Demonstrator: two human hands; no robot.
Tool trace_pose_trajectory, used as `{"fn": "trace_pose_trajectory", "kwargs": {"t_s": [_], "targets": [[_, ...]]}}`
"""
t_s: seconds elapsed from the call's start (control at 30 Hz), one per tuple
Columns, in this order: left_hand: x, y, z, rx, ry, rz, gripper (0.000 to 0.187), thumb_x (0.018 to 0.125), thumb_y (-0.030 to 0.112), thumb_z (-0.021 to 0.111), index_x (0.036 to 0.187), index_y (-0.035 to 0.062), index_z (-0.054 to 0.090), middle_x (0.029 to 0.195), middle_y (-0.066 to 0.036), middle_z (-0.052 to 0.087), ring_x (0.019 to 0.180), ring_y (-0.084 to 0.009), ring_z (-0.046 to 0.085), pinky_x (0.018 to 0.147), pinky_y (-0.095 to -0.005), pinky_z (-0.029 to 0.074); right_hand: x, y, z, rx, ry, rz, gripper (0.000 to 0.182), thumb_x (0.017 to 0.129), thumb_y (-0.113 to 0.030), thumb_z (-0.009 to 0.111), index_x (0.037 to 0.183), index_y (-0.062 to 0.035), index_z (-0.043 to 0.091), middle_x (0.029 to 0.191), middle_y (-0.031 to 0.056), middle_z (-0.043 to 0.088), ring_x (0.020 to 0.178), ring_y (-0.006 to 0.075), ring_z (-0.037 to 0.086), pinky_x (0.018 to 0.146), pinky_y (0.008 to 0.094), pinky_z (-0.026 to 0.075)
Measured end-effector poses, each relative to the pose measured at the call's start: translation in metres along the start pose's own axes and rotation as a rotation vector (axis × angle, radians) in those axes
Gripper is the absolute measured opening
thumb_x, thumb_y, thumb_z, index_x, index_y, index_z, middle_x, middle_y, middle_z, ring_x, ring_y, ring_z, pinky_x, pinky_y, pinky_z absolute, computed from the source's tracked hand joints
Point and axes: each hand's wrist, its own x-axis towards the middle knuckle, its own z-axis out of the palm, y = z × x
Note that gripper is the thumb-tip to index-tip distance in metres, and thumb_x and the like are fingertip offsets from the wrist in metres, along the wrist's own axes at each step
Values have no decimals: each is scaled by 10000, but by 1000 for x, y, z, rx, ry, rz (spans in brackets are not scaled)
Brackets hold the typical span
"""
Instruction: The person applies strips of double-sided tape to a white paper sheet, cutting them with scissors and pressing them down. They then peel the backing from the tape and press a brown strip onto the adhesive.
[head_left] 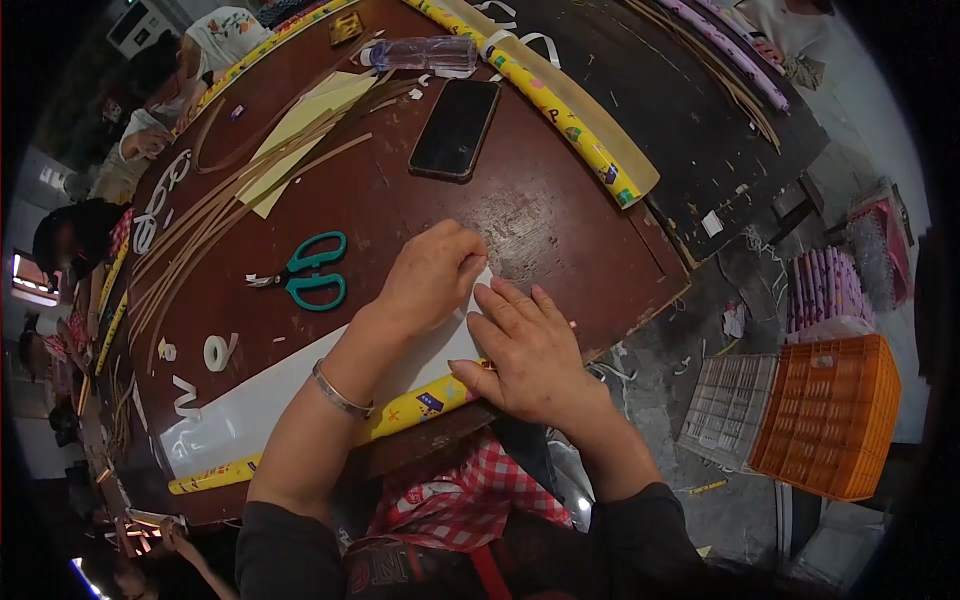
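A roll of yellow printed wrapping paper [405, 405] lies along the table's near edge, its white inner side spread out as a sheet [290, 385]. My left hand [432, 278] is closed, thumb and fingers pinched at the sheet's far right corner; the fingertips partly hide the grip. Flat on the right end of the sheet and roll rests my right hand [530, 352], fingers spread. Left of my left hand lie teal-handled scissors [316, 272], their blades apart. A small roll of white tape [216, 352] sits beyond the sheet's left part.
A phone [455, 130], water bottle [422, 55] and brown strips [240, 185] lie farther back. Another yellow roll [570, 120] runs along the back right. Crates, one orange [830, 415], stand on the floor at right. Other people [215, 45] sit along the left side.
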Motion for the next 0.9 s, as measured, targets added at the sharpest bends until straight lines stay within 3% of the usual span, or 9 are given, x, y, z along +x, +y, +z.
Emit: {"fn": "trace_pose_trajectory", "kwargs": {"t_s": [0.3,0.37,0.8,0.9], "targets": [[1,1,-1,-41,-18,-24,107,828,127,693,872,33,665,835,-139,602,794,-336,619,714,-419,503,1,0,0,-20,-2,7,494,870,-454,650,1125,-31,659,1323,211,572,1288,367,518,1038,591,396],[1,1,-1,-54,-17,-35,96,831,115,684,875,33,661,829,-140,599,793,-339,617,714,-421,503,2,0,-1,-5,4,-5,517,892,-448,619,1091,26,672,1276,233,585,1292,358,501,1061,573,378],[3,-2,-9,-32,-43,5,67,822,77,667,868,29,662,815,-151,602,793,-352,615,715,-423,501,1,0,0,-9,-10,-2,521,898,-449,613,1096,29,669,1295,230,580,1305,359,491,1064,571,375],[4,-3,-10,-35,-88,40,86,836,51,682,904,3,662,824,-133,603,748,-294,629,661,-361,502,0,1,2,-25,15,-2,460,873,-453,644,1072,-40,664,1296,204,588,1270,366,532,1041,589,394]]}}
